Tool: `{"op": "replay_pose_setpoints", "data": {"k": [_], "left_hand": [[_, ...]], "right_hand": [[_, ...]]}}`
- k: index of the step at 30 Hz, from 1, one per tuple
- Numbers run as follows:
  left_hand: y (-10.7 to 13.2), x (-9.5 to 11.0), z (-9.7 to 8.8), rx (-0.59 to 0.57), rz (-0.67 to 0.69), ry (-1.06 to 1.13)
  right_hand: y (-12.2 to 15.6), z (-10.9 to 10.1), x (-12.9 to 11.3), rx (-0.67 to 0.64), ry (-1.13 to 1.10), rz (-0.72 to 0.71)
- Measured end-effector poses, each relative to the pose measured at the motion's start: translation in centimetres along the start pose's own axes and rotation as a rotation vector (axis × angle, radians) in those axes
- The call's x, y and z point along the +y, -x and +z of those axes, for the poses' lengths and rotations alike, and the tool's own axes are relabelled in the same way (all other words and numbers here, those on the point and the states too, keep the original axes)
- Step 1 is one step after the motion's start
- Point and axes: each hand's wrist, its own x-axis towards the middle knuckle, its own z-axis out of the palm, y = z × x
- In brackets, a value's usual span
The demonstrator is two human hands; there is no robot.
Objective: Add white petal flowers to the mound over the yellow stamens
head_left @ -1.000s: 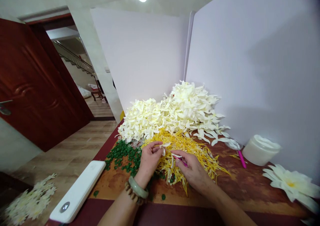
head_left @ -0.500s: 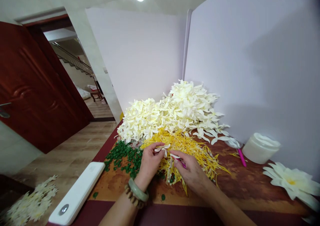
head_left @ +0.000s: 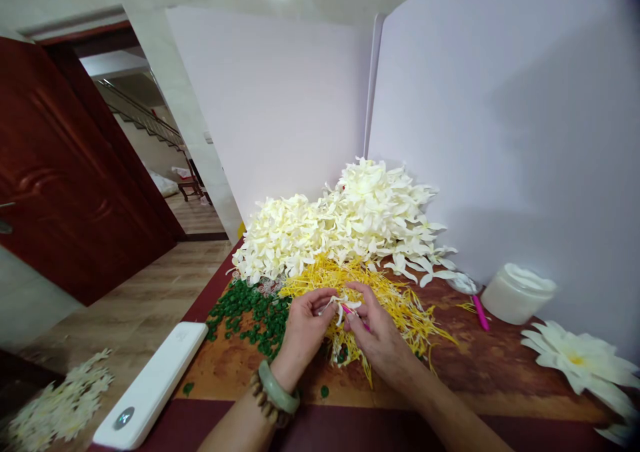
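Observation:
My left hand (head_left: 307, 325) is closed, pinching a small white artificial flower (head_left: 345, 303) between thumb and fingertips. A slim pink-handled tool (head_left: 367, 326) sits in the grip of my right hand (head_left: 380, 339), its front end at the flower; the tip itself I cannot make out. Both hands are close together over a spread of yellow stamen strands (head_left: 400, 305). Beside my left hand lie many small green plastic pieces (head_left: 250, 315), with clear rings (head_left: 273, 287) behind them. A heap of white petal pieces (head_left: 340, 232) rises at the back of the table.
At the right stand a jar of white paste (head_left: 520, 297) and a pink-handled spoon (head_left: 481, 312) bearing white paste. A large white flower (head_left: 575, 359) lies nearer. A white power bank (head_left: 150, 392) rests on the left edge. White panels (head_left: 500, 119) enclose the back and right side.
My right hand has come slightly left and up, bringing the pink tool against the flower. My left hand still holds the flower. The view has shifted a little.

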Motion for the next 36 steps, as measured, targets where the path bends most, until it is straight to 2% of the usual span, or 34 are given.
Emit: {"op": "replay_pose_setpoints", "data": {"k": [9, 15, 22, 24, 26, 28, 31, 33, 36], "left_hand": [[0.3, 0.2, 0.2, -0.019, -0.072, -0.01], [0.5, 0.2, 0.0, -0.014, -0.093, -0.059], [1.5, 0.5, 1.0, -0.128, 0.043, -0.222], [1.7, 0.6, 1.2, -0.146, 0.026, -0.164], [1.6, 0.8, 1.1, -0.166, -0.054, -0.022], [1.3, 1.2, 0.7, -0.143, -0.126, 0.112], [0.9, 1.6, -0.1, -0.079, -0.172, 0.194], [0.8, 1.9, -0.2, -0.086, -0.19, 0.209], [1.1, 1.8, 0.2, -0.16, -0.193, 0.199]], "right_hand": [[0.2, 0.1, 0.6, -0.001, 0.165, -0.066], [0.2, 0.0, 0.4, -0.021, 0.217, -0.053], [0.1, 0.3, 0.9, 0.005, 0.202, -0.087], [0.0, 0.3, 1.0, 0.034, 0.143, -0.072], [-0.1, 0.2, 0.9, 0.031, 0.001, -0.012], [-0.3, 0.1, 0.7, -0.009, -0.202, 0.087], [-0.4, 0.1, 0.1, -0.044, -0.439, 0.2], [-0.4, 0.1, -0.2, -0.048, -0.493, 0.221], [-0.3, 0.1, -0.4, -0.078, -0.506, 0.228]]}}
